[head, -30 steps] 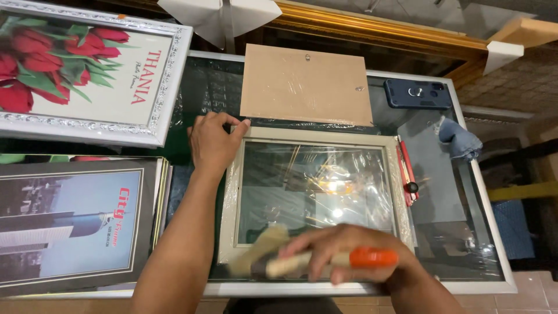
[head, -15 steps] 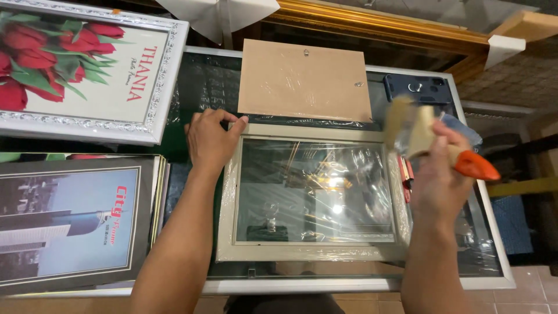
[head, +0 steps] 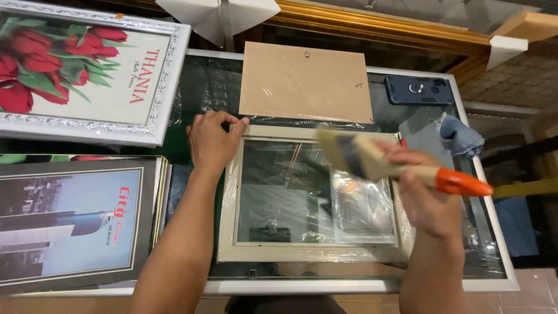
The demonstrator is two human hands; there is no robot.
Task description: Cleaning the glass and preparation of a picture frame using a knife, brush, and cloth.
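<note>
Item, nearest: cream picture frame (head: 308,250), wrapped in clear film, lying flat on a glass-topped table (head: 494,273) directly before the person, its glass pane facing up so the surface is open to brushing. Left hand (head: 210,142): fingers spread and pressed down on the frame's upper left corner, seemingly to keep it from sliding; it pinches nothing. Right hand (head: 427,195): closed in a grip round the wooden handle of a broad flat paintbrush (head: 372,160) with an orange handle end, held above the frame's upper right part, bristles pointing left and blurred; whether the bristles touch the glass cannot be told. Item, left of the arm: stack of dark-framed prints, a building poster (head: 70,221) on top, set aside off the working area. Item, beyond the frame: brown backing board (head: 305,81), lying flat just above the frame's top edge, apart from it, likely the frame's own back taken off. Item, far left: white ornate frame with red tulips (head: 87,70). Item, far right: blue phone (head: 417,90) face down, and a crumpled blue cloth (head: 462,135) beside it, both kept near the table's edge.
</note>
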